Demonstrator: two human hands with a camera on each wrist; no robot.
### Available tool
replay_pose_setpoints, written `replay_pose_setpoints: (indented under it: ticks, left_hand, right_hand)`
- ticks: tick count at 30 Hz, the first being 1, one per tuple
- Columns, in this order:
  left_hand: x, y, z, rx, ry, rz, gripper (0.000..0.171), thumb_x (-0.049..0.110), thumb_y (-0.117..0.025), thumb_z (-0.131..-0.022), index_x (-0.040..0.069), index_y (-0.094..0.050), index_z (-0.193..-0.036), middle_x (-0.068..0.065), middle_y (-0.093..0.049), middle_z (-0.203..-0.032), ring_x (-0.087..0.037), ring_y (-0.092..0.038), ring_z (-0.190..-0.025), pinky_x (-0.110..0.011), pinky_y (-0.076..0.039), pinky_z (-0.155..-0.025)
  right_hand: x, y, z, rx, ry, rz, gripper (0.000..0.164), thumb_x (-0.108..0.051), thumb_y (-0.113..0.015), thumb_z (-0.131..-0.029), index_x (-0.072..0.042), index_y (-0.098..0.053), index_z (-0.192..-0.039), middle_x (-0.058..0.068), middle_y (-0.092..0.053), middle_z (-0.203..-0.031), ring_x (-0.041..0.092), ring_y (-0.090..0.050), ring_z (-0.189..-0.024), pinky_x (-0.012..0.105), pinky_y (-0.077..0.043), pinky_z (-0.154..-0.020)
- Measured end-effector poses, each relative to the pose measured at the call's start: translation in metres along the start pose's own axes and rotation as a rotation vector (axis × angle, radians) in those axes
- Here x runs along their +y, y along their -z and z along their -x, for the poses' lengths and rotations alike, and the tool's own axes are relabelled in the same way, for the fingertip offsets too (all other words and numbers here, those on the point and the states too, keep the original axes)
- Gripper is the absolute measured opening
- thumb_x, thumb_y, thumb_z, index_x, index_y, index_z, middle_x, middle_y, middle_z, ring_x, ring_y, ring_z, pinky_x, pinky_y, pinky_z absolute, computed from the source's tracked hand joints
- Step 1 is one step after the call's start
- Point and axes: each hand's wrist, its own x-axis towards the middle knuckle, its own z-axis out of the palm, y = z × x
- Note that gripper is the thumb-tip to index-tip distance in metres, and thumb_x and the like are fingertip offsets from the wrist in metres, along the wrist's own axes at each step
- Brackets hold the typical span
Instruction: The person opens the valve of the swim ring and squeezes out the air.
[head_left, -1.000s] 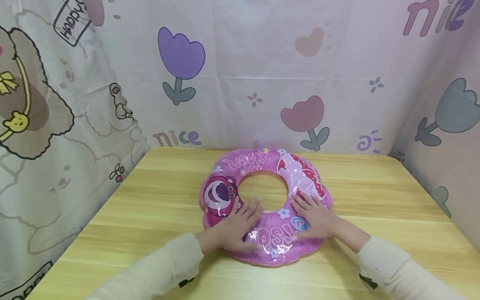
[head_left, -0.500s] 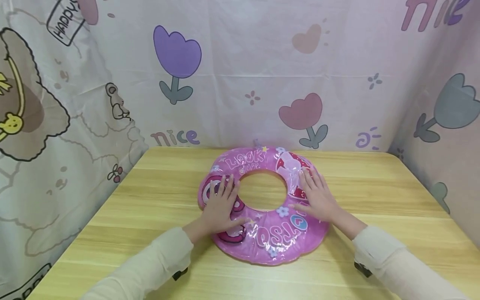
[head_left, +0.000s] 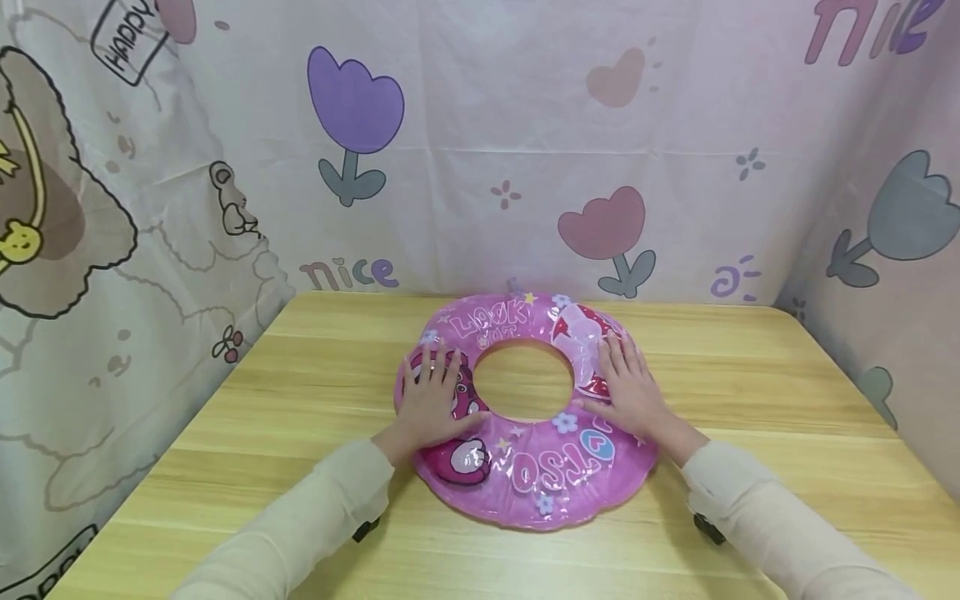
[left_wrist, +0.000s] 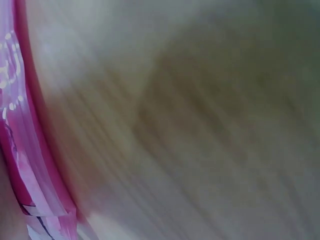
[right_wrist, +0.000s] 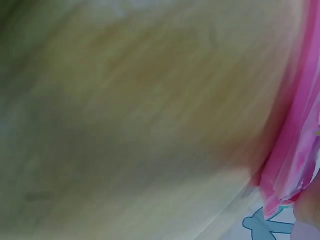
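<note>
An inflated pink swim ring [head_left: 555,496] with cartoon bear prints and lettering lies flat on the wooden table. My left hand [head_left: 433,404] rests on the ring's left side, fingers straight and pointing away, thumb toward the hole, covering part of the bear print. On the right side lies my right hand [head_left: 628,392], also with straight fingers, over the strawberry-coloured print. In the left wrist view the ring's pink edge [left_wrist: 35,135] runs down the left border. The right wrist view has the ring's edge [right_wrist: 295,135] at its right border, with a bit of the hand beside it.
The wooden tabletop [head_left: 300,375] extends on both sides of the ring. A printed cloth [head_left: 480,108] with tulips and lettering hangs behind the table, and more printed cloth [head_left: 165,275] hangs on the left. Dark wrist straps [head_left: 366,529] show under the cream sleeves [head_left: 315,508].
Both hands have slid away from the body, from the near part of the ring to its left and right sides, the left also outward. The ring stays nearly in place.
</note>
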Motion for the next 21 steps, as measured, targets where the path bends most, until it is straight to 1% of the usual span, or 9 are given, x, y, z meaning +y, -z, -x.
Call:
replay_pose_setpoints:
  ticks: [5, 8, 11, 14, 21]
  left_hand:
    - [-0.0016, -0.0046, -0.0016, -0.01, 0.0, -0.012, 0.111, 0.078, -0.048, -0.072, 0.005, -0.014, -0.149, -0.023, -0.009, -0.154, -0.045, -0.004, -0.141, -0.067, -0.005, -0.109]
    - [-0.002, -0.0062, -0.0017, -0.027, 0.007, -0.021, 0.112, 0.079, -0.047, -0.071, 0.007, -0.013, -0.149, -0.023, -0.006, -0.155, -0.046, -0.002, -0.141, -0.068, -0.007, -0.108]
    - [-0.0024, -0.008, -0.0017, -0.053, 0.017, -0.04, 0.111, 0.081, -0.046, -0.071, 0.01, -0.013, -0.15, -0.023, -0.004, -0.155, -0.046, -0.002, -0.141, -0.07, -0.007, -0.107]
    - [-0.002, -0.0088, -0.002, -0.082, 0.026, -0.05, 0.111, 0.082, -0.045, -0.07, 0.012, -0.012, -0.15, -0.022, -0.002, -0.155, -0.047, -0.001, -0.141, -0.071, -0.006, -0.106]
    - [0.0, -0.0091, -0.0035, -0.133, 0.04, -0.034, 0.109, 0.08, -0.045, -0.072, 0.013, -0.011, -0.15, -0.022, -0.004, -0.155, -0.047, 0.001, -0.14, -0.072, -0.003, -0.105]
  right_hand:
    - [0.0016, -0.0037, -0.0039, -0.038, -0.004, 0.007, 0.108, -0.062, -0.059, -0.079, 0.004, -0.007, -0.147, 0.026, 0.002, -0.154, 0.044, 0.004, -0.141, 0.053, -0.001, -0.116]
    - [0.0014, -0.0048, -0.0058, -0.06, -0.008, 0.0, 0.109, -0.063, -0.058, -0.079, 0.003, -0.006, -0.147, 0.026, 0.005, -0.154, 0.044, 0.008, -0.141, 0.054, 0.001, -0.115]
    - [0.001, -0.0055, -0.0071, -0.081, -0.015, -0.015, 0.107, -0.062, -0.058, -0.08, 0.003, -0.005, -0.147, 0.026, 0.007, -0.154, 0.045, 0.01, -0.14, 0.055, 0.003, -0.115]
    - [0.0004, -0.0062, -0.0081, -0.109, -0.025, -0.017, 0.105, -0.061, -0.056, -0.082, 0.004, -0.004, -0.147, 0.026, 0.009, -0.153, 0.046, 0.013, -0.14, 0.056, 0.004, -0.114]
    - [0.001, -0.0091, -0.0092, -0.185, -0.055, -0.037, 0.101, -0.061, -0.05, -0.085, 0.004, -0.004, -0.147, 0.027, 0.008, -0.153, 0.047, 0.015, -0.139, 0.058, 0.01, -0.112]
